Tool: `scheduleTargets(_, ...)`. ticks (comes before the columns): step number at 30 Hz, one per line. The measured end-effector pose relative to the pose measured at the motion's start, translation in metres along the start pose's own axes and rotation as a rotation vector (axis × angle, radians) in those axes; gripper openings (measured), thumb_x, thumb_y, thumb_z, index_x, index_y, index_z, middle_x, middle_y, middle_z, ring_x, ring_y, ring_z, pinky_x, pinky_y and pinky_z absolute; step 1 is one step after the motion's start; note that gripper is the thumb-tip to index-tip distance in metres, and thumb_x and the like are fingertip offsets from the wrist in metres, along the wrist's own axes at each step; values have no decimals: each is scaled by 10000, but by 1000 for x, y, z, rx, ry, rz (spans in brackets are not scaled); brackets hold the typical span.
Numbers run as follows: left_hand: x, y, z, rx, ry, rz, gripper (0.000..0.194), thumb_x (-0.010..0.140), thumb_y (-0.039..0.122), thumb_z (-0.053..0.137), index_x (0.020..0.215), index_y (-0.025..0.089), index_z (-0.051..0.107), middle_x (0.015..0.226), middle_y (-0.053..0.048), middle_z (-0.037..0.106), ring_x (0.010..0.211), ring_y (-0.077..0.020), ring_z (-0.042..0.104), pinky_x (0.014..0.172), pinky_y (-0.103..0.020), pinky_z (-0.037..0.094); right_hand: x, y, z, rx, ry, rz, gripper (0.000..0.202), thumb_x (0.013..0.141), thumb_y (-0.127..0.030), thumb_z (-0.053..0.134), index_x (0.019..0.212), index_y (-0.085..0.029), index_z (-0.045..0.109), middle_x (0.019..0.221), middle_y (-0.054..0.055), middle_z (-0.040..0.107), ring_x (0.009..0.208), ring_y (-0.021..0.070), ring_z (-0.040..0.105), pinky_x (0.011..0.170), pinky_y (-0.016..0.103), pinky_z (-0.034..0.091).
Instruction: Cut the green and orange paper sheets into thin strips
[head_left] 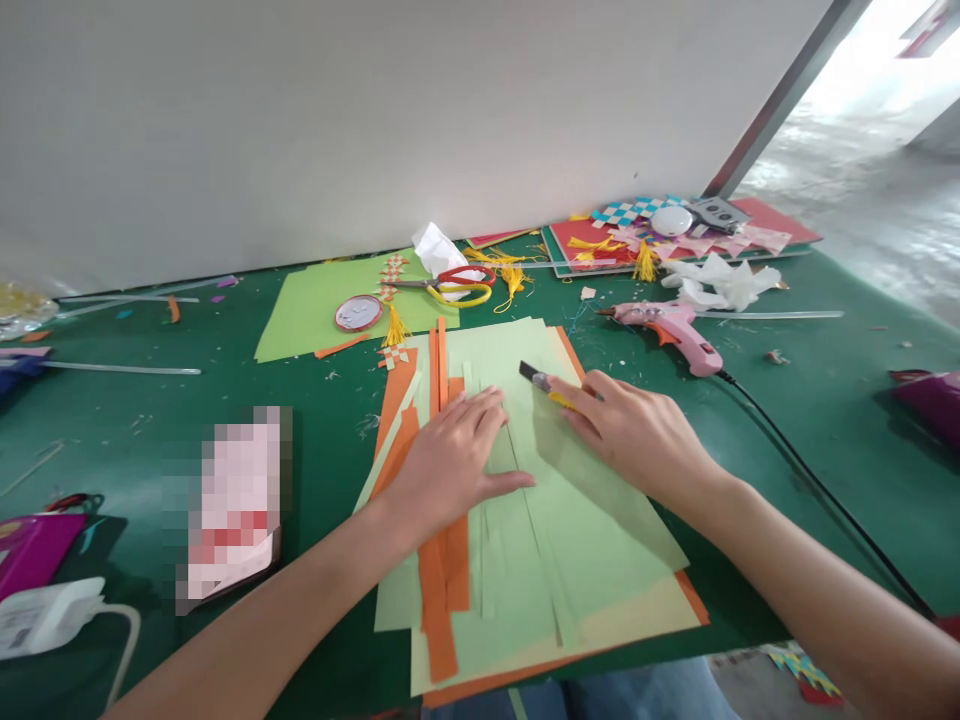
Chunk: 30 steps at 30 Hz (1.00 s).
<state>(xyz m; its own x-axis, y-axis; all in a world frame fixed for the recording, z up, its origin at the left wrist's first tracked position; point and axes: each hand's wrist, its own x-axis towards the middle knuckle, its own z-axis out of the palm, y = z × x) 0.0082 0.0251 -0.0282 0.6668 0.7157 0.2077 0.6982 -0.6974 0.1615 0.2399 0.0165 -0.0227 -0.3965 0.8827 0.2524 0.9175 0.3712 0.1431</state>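
Observation:
Pale green paper (600,540) lies in front of me over orange sheets, with a long straight cut line running down its middle. Pressed on its left part is my left hand (457,450), fingers stretched and thumb spread to the right. Under and beside that hand lie orange paper strips (457,570) and thin pale green strips. My right hand (637,420) is closed round a yellow utility knife (536,377), whose dark blade end points up and left above the paper's upper right part.
Behind the paper lie red-and-yellow scissors (450,287) and a round red-rimmed item (358,313) on bright green sheets (300,300). A pink glue gun (675,330) with a trailing cord is at right. A blurred-out phone-like object (236,510) and a white plug (49,615) are at left.

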Motion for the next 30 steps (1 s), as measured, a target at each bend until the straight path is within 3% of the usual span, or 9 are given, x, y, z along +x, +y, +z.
scheduleTargets(2,-1,0,1,-7,-8,-4,643,818,716,493,1090,137,553,1367,-181,540,1320,-289,467,1111,-449,380,-1,4,-2,-4,35,24,384,952,-275,495,1317,-172,554,939,80,648,761,195,630,526,287,419)
scheduleTargets(4,-1,0,2,-12,-12,-8,646,818,707,509,1107,132,556,1376,-177,533,1331,-289,454,1122,-451,367,-6,2,-7,48,113,-32,367,943,-235,506,1283,-114,570,1054,134,657,957,251,627,712,356,508)
scheduleTargets(6,-1,-1,0,-26,-7,-3,605,851,672,502,1125,135,555,1385,-168,527,1338,-282,446,1129,-460,357,-17,-5,-15,171,206,-143,313,940,-174,490,1217,-89,607,1159,156,647,1136,275,573,911,436,492)
scheduleTargets(8,-1,-3,-6,-45,23,15,491,927,573,466,1164,150,543,1405,-147,512,1351,-265,429,1138,-473,341,-33,-18,-21,296,217,-260,287,934,-138,481,1171,-116,641,1186,137,653,1208,267,543,994,469,466)
scheduleTargets(13,-6,-13,-29,-88,196,-7,255,997,258,379,1174,176,544,1288,-88,613,1258,-205,530,1147,-458,337,-63,-46,-21,433,101,-373,317,938,-197,488,1221,-155,625,1330,106,584,1270,261,503,1032,491,471)
scheduleTargets(16,-14,-18,-32,-89,174,8,228,991,236,398,1098,193,594,1130,-53,691,1114,-183,624,1112,-448,388,-59,-51,-14,400,96,-372,343,938,-229,505,1253,-136,604,1342,113,574,1267,271,504,1042,494,464)
scheduleTargets(20,-23,-16,-22,-48,77,93,246,988,231,424,1136,191,616,1153,-60,688,1165,-208,598,1096,-471,405,-37,-55,-5,358,106,-364,327,943,-229,505,1235,-130,614,1312,121,595,1237,271,530,1037,492,463)
scheduleTargets(24,-25,-15,-14,-37,72,167,276,995,198,402,1170,161,611,1219,-84,659,1180,-207,589,1083,-438,432,-21,-59,-2,369,126,-369,338,946,-228,499,1247,-112,599,1306,130,595,1239,266,527,1033,468,469)
scheduleTargets(30,-26,-21,-21,-64,150,104,331,988,153,388,1266,177,564,1273,-67,631,1231,-185,548,1112,-419,399,-33,-42,-30,483,294,-281,276,954,-162,462,1181,-158,620,1225,120,630,1172,227,564,961,411,511)
